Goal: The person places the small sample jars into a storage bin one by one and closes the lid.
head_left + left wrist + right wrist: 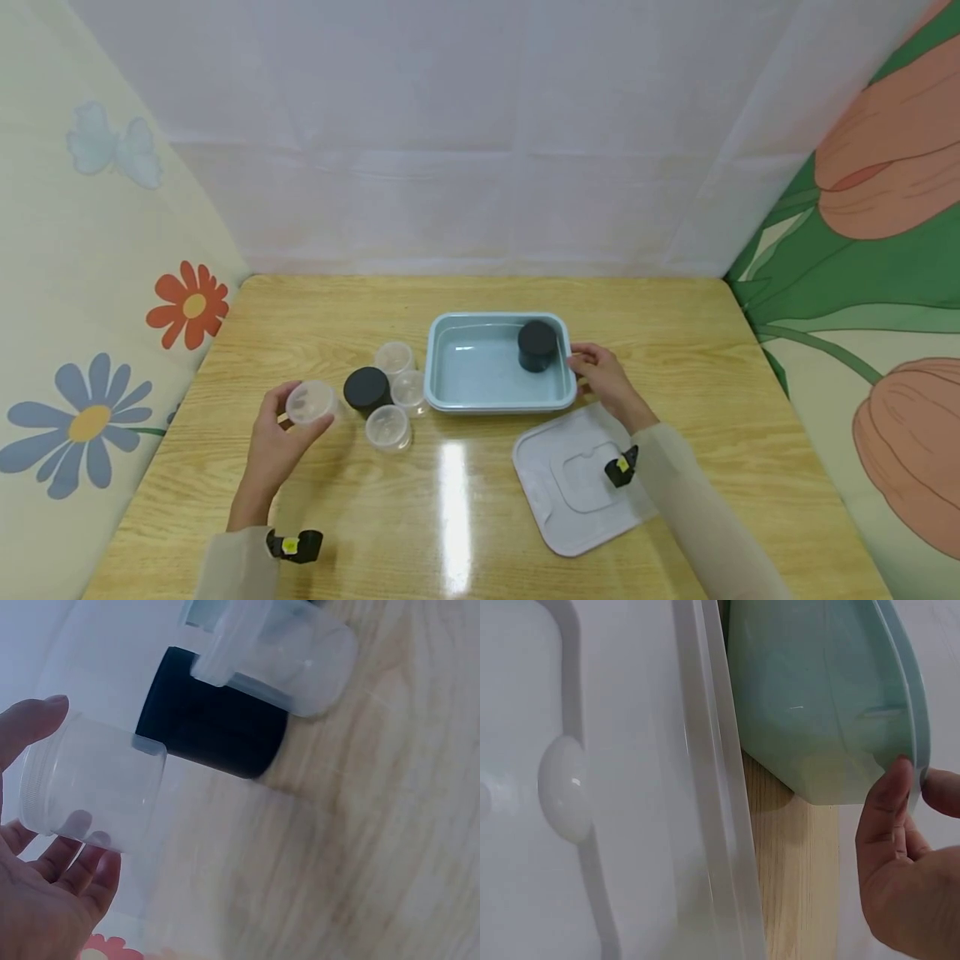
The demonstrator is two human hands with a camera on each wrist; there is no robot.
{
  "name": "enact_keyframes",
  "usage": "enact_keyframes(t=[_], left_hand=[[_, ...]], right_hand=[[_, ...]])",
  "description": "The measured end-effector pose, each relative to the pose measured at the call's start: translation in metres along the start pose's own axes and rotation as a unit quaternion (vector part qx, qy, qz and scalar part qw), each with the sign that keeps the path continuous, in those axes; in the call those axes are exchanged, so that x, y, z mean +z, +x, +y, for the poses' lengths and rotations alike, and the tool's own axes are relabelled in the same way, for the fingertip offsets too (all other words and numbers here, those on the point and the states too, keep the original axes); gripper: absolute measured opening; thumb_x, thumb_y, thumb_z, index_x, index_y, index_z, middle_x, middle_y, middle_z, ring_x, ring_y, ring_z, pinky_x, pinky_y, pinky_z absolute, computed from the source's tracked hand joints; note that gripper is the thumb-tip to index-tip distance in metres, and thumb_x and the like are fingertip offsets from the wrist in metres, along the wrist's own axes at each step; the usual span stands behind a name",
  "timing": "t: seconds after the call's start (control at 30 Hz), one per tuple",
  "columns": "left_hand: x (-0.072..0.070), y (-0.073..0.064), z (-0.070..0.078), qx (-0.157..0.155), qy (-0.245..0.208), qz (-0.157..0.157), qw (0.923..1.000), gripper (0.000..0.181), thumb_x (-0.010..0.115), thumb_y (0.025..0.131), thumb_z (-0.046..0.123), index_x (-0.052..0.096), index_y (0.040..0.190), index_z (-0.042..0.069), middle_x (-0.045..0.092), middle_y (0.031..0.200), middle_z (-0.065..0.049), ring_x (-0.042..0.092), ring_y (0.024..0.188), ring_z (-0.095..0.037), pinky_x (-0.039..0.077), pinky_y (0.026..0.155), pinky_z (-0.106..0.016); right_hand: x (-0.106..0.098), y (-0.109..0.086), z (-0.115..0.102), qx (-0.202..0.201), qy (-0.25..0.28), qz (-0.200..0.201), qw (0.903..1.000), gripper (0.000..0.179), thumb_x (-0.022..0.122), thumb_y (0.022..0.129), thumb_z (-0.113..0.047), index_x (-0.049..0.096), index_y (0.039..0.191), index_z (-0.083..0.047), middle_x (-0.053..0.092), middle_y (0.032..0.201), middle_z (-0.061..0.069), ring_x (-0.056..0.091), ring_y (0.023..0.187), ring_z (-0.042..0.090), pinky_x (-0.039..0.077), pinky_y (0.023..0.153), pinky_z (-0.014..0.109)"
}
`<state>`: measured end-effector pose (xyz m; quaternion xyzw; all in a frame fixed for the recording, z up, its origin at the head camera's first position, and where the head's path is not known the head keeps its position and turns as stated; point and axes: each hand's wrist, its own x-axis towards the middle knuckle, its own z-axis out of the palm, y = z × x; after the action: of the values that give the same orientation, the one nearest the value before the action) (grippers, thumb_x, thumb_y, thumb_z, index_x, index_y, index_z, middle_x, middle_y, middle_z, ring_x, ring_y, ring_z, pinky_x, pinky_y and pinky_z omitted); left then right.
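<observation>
Wood-grain table, streaked with reflected light. Beyond the far edge, creased white cloth. Along the left edge, pale printed backdrop: light-blue butterfly, red flower by the far left corner, blue flower nearer. Along the right edge, pink tulips, green leaves.

The tray is pale blue, the lid white, the table wood-grained

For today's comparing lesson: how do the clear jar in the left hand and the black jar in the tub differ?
The clear jar is see-through; the black jar is opaque. The clear jar is held in the left hand; the black jar stands in the tub, touched by neither hand. Both are round.
</observation>
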<state>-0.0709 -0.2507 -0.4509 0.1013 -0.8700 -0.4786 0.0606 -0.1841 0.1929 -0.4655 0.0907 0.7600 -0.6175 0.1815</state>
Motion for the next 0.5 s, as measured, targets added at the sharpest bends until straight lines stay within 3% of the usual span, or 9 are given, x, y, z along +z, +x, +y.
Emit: enact_keyframes(t=[0.5], left_hand=[[0.000,0.020,0.029,0.041,-0.010,0.004,0.9991,0.068,0.073,0.083,0.014,0.036,0.139,0.002,0.044,0.132,-0.011,0.040,0.110,-0.014,0.037,0.085,-0.025]], right_hand=[[0.001,0.001,0.000,-0.003,0.000,0.005,1.0000,0.040,0.050,0.098,-0.009,0.045,0.135,0.003,0.056,0.096,0.003,0.054,0.072,0.010,0.050,0.060,0.024]])
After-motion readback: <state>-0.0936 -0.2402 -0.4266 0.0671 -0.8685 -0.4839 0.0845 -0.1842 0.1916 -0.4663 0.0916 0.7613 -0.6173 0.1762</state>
